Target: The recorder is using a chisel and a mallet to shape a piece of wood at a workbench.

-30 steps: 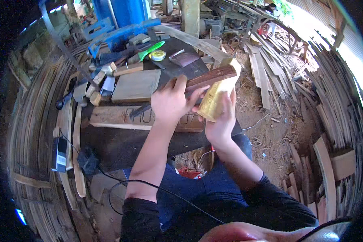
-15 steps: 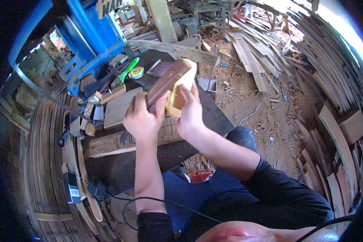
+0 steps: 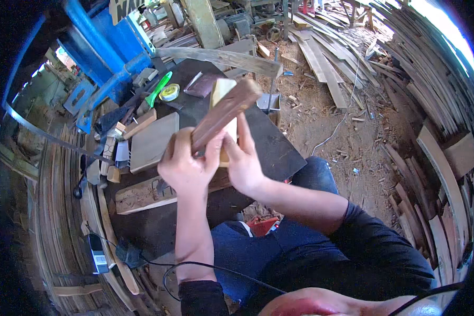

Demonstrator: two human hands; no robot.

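Observation:
My left hand (image 3: 187,163) is wrapped round the lower end of a long brown wooden block (image 3: 224,115), which slants up and away to the right. Under and behind it stands a pale yellow wooden block (image 3: 222,90), partly covered by the brown one. My right hand (image 3: 246,167) grips the pale block from the right, with the fingers along its side. The two blocks appear to touch, crossing each other above the dark worktable (image 3: 268,142). Below my left hand lies a thick plank (image 3: 142,197) with dark marks on it.
A flat board (image 3: 155,141), a green-handled brush (image 3: 158,88), a yellow tape roll (image 3: 169,92) and wood offcuts lie on the table. A blue machine (image 3: 102,47) with a long blade (image 3: 47,134) stands at the left. Stacked planks (image 3: 432,95) line the right; shavings cover the floor (image 3: 305,126).
The brown block has swung across to the front of the pale block, its far end now farther right. The pale block's shiny broad face has turned away. Both hands keep their holds.

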